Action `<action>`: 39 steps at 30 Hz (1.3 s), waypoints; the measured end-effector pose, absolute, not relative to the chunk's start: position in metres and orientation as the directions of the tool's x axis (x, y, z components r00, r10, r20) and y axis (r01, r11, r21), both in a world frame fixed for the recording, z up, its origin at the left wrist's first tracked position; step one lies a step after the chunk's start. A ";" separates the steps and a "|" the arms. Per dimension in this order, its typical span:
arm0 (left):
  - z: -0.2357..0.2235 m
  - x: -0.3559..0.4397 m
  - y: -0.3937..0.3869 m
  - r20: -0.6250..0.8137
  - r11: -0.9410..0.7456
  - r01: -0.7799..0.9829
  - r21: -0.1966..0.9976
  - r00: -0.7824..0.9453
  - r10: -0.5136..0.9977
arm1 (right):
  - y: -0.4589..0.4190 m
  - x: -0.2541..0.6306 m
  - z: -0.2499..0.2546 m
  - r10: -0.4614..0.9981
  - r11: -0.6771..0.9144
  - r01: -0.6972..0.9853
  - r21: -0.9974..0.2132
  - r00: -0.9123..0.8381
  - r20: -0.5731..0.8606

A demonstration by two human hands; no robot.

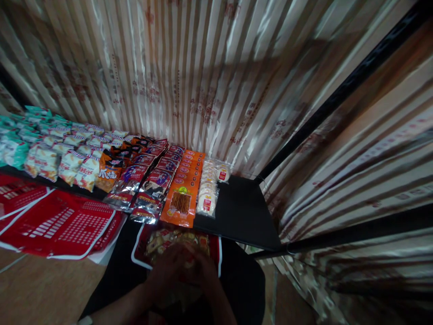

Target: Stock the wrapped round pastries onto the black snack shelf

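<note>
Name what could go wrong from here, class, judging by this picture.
The shiny dark-red packets seem to overhang the front edge of the shelf, so a raised arm might knock them off. The left hand and right hand are in shadow at the red basket, so wrapped items could slip unnoticed.

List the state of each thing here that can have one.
Left hand: at the near basket; grip too dark to tell.
Right hand: likewise.
Near basket: holding wrapped items.
Flat orange packets: overlapping in a row.
White packets: wrapped, mostly in one row.
Baskets at left: handles lowered.
Curtain: hanging in folds.
</note>
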State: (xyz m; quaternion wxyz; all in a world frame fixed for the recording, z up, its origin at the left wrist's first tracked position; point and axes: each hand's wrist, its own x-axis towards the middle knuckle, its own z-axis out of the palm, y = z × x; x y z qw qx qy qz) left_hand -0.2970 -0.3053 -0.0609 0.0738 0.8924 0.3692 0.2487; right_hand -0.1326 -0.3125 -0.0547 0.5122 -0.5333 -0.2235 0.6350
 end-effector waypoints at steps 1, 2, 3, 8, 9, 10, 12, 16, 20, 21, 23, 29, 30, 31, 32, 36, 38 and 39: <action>-0.057 -0.296 -0.306 0.412 -0.732 0.601 0.320 0.608 0.679 | -0.313 -0.130 -0.051 0.884 -0.382 -0.411 -0.827 0.098 -0.457; -0.054 -0.295 -0.306 0.430 -0.749 0.578 0.325 0.615 0.661 | -0.314 -0.126 -0.047 0.878 -0.381 -0.417 -0.825 0.116 -0.465; -0.051 -0.294 -0.305 0.448 -0.757 0.562 0.334 0.612 0.652 | -0.313 -0.123 -0.043 0.878 -0.376 -0.427 -0.822 0.118 -0.463; -0.041 -0.284 -0.297 0.510 -0.790 0.505 0.348 0.605 0.611 | -0.307 -0.113 -0.019 0.891 -0.319 -0.477 -0.819 0.145 -0.431; -0.039 -0.282 -0.295 0.505 -0.791 0.505 0.346 0.610 0.611 | -0.306 -0.111 -0.013 0.902 -0.307 -0.470 -0.827 0.134 -0.411; -0.035 -0.280 -0.294 0.499 -0.789 0.507 0.346 0.613 0.613 | -0.305 -0.110 -0.008 0.913 -0.287 -0.462 -0.839 0.132 -0.385; -0.027 -0.276 -0.291 0.497 -0.786 0.509 0.352 0.610 0.617 | -0.304 -0.106 0.003 0.924 -0.268 -0.440 -0.857 0.134 -0.358; -0.011 -0.268 -0.289 0.521 -0.784 0.503 0.364 0.588 0.619 | -0.304 -0.098 0.017 0.931 -0.248 -0.415 -0.875 0.148 -0.334; -0.005 -0.263 -0.287 0.577 -0.805 0.475 0.356 0.565 0.589 | -0.300 -0.094 0.029 0.934 -0.207 -0.400 -0.893 0.191 -0.302; -0.003 -0.262 -0.286 0.594 -0.813 0.467 0.347 0.562 0.576 | -0.299 -0.093 0.032 0.932 -0.199 -0.407 -0.891 0.203 -0.300; 0.001 -0.260 -0.283 0.617 -0.830 0.455 0.321 0.565 0.548 | -0.297 -0.092 0.039 0.927 -0.186 -0.428 -0.884 0.222 -0.303; 0.017 -0.252 -0.272 0.632 -0.842 0.450 0.297 0.568 0.527 | -0.292 -0.088 0.056 0.929 -0.160 -0.446 -0.881 0.234 -0.287; 0.018 -0.250 -0.271 0.627 -0.842 0.448 0.301 0.572 0.529 | -0.291 -0.086 0.057 0.927 -0.154 -0.443 -0.883 0.244 -0.284; 0.019 -0.248 -0.269 0.619 -0.842 0.445 0.304 0.580 0.530 | -0.290 -0.084 0.057 0.926 -0.148 -0.436 -0.887 0.253 -0.279; 0.020 -0.246 -0.268 0.611 -0.844 0.441 0.305 0.589 0.529 | -0.290 -0.082 0.058 0.926 -0.145 -0.429 -0.892 0.258 -0.275; 0.023 -0.240 -0.265 0.597 -0.853 0.422 0.308 0.612 0.518 | -0.288 -0.074 0.054 0.928 -0.126 -0.420 -0.899 0.271 -0.256; 0.025 -0.238 -0.265 0.595 -0.853 0.416 0.315 0.614 0.519 | -0.287 -0.071 0.052 0.927 -0.115 -0.434 -0.894 0.277 -0.254; 0.026 -0.237 -0.265 0.590 -0.850 0.414 0.325 0.614 0.524 | -0.286 -0.070 0.051 0.927 -0.109 -0.446 -0.888 0.278 -0.253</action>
